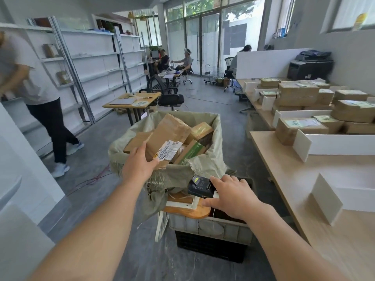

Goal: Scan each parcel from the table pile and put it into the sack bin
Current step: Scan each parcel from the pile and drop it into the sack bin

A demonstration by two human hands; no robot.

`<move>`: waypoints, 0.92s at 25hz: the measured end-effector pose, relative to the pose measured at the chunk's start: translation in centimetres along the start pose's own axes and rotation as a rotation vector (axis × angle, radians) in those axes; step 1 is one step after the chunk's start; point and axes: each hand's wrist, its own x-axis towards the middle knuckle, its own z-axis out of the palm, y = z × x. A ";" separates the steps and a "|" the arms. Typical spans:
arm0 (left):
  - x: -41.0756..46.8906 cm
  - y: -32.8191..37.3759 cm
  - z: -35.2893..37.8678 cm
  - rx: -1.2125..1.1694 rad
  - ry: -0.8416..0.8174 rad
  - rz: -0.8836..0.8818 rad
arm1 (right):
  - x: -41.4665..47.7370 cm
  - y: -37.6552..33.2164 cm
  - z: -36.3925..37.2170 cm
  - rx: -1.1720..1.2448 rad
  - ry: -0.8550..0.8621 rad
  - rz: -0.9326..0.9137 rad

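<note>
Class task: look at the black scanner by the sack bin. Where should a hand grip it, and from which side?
Likely its right end, coming from above right: the scanner lies flat over the board, screen end pointing left, and the right hand holds it there.

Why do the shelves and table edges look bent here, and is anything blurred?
Head view: the wide lens bows the shelving and the table edge; daylight through the glass doors washes out the far end; the walking person at left is motion-blurred; the parcel in the left hand and the scanner under the right hand look fairly sharp.
</note>
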 end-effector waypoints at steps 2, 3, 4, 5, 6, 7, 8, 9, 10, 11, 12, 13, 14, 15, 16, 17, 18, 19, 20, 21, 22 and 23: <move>2.9 0.2 -0.2 0.042 -0.007 0.050 | 2.3 -0.4 -0.9 0.009 0.015 0.011; 4.2 0.2 -0.1 0.058 -0.007 0.083 | 3.3 -0.6 -1.3 0.010 0.024 0.018; 5.7 0.1 0.1 0.069 -0.010 0.122 | 4.4 -0.9 -1.5 0.008 0.035 0.028; 6.8 0.0 0.4 0.075 -0.007 0.165 | 5.2 -1.2 -1.6 0.004 0.042 0.037; 8.0 0.0 0.7 0.084 -0.006 0.203 | 6.0 -1.4 -1.6 0.003 0.045 0.048; 9.2 -0.2 1.2 0.094 -0.010 0.236 | 6.7 -1.6 -1.5 0.008 0.043 0.060; 10.2 -0.4 1.7 0.119 -0.027 0.256 | 7.3 -1.7 -1.3 0.013 0.040 0.074; 11.2 -0.6 2.4 0.163 -0.059 0.269 | 8.0 -1.8 -1.0 0.016 0.036 0.090; 11.8 -0.8 3.1 0.220 -0.096 0.262 | 8.4 -2.0 -0.7 0.017 0.032 0.104; 12.2 -1.0 3.8 0.267 -0.125 0.244 | 8.7 -2.2 -0.4 0.020 0.026 0.118; 12.5 -1.3 4.5 0.289 -0.143 0.228 | 9.1 -2.3 0.0 0.026 0.017 0.132; 12.8 -1.6 5.1 0.289 -0.154 0.227 | 9.3 -2.5 0.2 0.032 0.007 0.146; 12.9 -1.8 5.7 0.277 -0.167 0.240 | 9.6 -2.7 0.6 0.036 -0.003 0.163; 13.0 -2.0 6.3 0.259 -0.178 0.255 | 9.8 -2.9 0.8 0.039 -0.008 0.177; 13.0 -2.2 6.8 0.237 -0.188 0.271 | 9.9 -3.0 1.1 0.040 -0.010 0.192; 13.0 -2.3 7.2 0.207 -0.198 0.285 | 9.9 -3.2 1.4 0.040 -0.014 0.206; 13.0 -2.3 7.4 0.172 -0.207 0.300 | 9.9 -3.3 1.6 0.043 -0.021 0.222; 12.9 -2.3 7.8 0.136 -0.215 0.321 | 9.7 -3.4 1.9 0.050 -0.028 0.240; 12.7 -2.2 8.2 0.101 -0.218 0.346 | 9.4 -3.4 2.0 0.060 -0.032 0.258; 12.4 -2.2 8.6 0.067 -0.220 0.372 | 9.1 -3.4 2.2 0.070 -0.033 0.276; 11.9 -2.0 9.0 0.029 -0.224 0.397 | 8.7 -3.2 2.3 0.079 -0.033 0.293; 11.3 -1.7 9.3 -0.012 -0.233 0.418 | 8.2 -3.1 2.4 0.084 -0.033 0.309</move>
